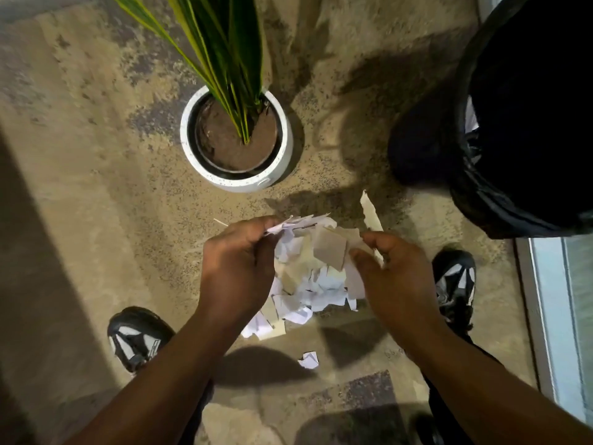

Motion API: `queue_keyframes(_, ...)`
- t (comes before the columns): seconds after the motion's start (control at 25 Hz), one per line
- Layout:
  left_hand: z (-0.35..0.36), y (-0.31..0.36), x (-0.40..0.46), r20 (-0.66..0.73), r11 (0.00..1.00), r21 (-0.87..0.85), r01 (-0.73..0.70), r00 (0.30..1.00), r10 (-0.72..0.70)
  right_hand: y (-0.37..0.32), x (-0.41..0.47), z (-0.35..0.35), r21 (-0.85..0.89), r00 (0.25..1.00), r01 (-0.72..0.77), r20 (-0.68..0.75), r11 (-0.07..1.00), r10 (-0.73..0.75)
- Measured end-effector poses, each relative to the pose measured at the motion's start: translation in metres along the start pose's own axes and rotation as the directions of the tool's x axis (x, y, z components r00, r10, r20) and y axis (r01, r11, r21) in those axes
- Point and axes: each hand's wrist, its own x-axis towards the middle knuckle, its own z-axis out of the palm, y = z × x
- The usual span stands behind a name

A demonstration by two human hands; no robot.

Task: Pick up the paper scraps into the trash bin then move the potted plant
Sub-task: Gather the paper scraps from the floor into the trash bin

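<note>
Paper scraps (308, 277) lie heaped on the floor between both hands. The left hand (237, 261) pinches a few white pieces in curled fingers; the right hand (394, 274) curls round tan pieces, apparently gathering the pile into one load. The trash bin (481, 194) stands near, right; the potted plant (237, 139) waits just beyond.

The paper scraps (308, 277) lay heaped on the floor (96, 187) between the left hand (237, 261) and the right hand (394, 277). The potted plant (237, 139) stood beyond the left hand; the trash bin (513, 123) stood beyond the right. One stray scrap (308, 360) lay nearer the person, between the forearms.
</note>
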Motion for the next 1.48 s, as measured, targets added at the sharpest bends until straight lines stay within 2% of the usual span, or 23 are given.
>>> queue_keyframes(0.12,-0.017,0.051,-0.003,-0.031,0.998,-0.067,0.001,1.000,-0.003,-0.017,-0.034,-0.023,0.217,0.988,-0.092,-0.102,0.972,0.116)
queue_keyframes(0.2,-0.023,0.082,-0.004,-0.023,0.959,-0.230,0.165,0.984,-0.175,-0.024,-0.042,-0.034,0.365,0.974,-0.099,-0.157,0.926,0.165)
queue_keyframes(0.28,-0.021,0.112,0.000,0.068,0.803,-0.486,0.346,0.931,-0.359,-0.031,-0.039,-0.047,0.519,0.960,-0.069,-0.197,0.852,0.198)
queue_keyframes(0.36,-0.018,0.139,0.011,0.130,0.659,-0.642,0.393,0.902,-0.412,-0.039,-0.027,-0.059,0.690,0.941,-0.056,-0.206,0.722,0.269)
queue_keyframes(0.44,-0.010,0.166,0.023,0.158,0.556,-0.729,0.399,0.889,-0.430,-0.046,-0.016,-0.078,0.793,0.923,-0.071,-0.178,0.605,0.340)
queue_keyframes(0.52,0.004,0.195,0.034,0.216,0.453,-0.784,0.425,0.870,-0.443,-0.051,-0.008,-0.106,0.888,0.927,-0.018,-0.157,0.459,0.341)
queue_keyframes(0.6,0.020,0.221,0.043,0.294,0.334,-0.813,0.476,0.832,-0.470,-0.059,0.000,-0.133,0.931,0.929,0.059,-0.183,0.360,0.322)
queue_keyframes(0.68,0.041,0.242,0.051,0.373,0.242,-0.811,0.532,0.790,-0.487,-0.060,0.008,-0.155,0.943,0.914,0.100,-0.213,0.316,0.346)
queue_keyframes(0.84,0.088,0.267,0.068,0.480,0.133,-0.780,0.612,0.721,-0.501,-0.050,0.024,-0.182,0.963,0.895,0.117,-0.209,0.245,0.395)
queue_keyframes(0.92,0.108,0.276,0.072,0.500,0.131,-0.762,0.634,0.705,-0.504,-0.045,0.030,-0.192,0.968,0.894,0.100,-0.189,0.230,0.406)
queue_keyframes(1.16,0.140,0.295,0.073,0.451,0.159,-0.719,0.677,0.628,-0.634,-0.035,0.039,-0.207,0.977,0.897,0.030,-0.119,0.210,0.427)
queue_keyframes(1.32,0.145,0.290,0.076,0.468,0.252,-0.670,0.699,0.660,-0.588,-0.034,0.043,-0.208,0.988,0.930,-0.006,-0.052,0.156,0.365)
queue_keyframes(1.48,0.149,0.280,0.081,0.526,0.277,-0.649,0.709,0.681,-0.509,-0.037,0.044,-0.207,0.989,0.949,-0.013,-0.033,0.146,0.314)
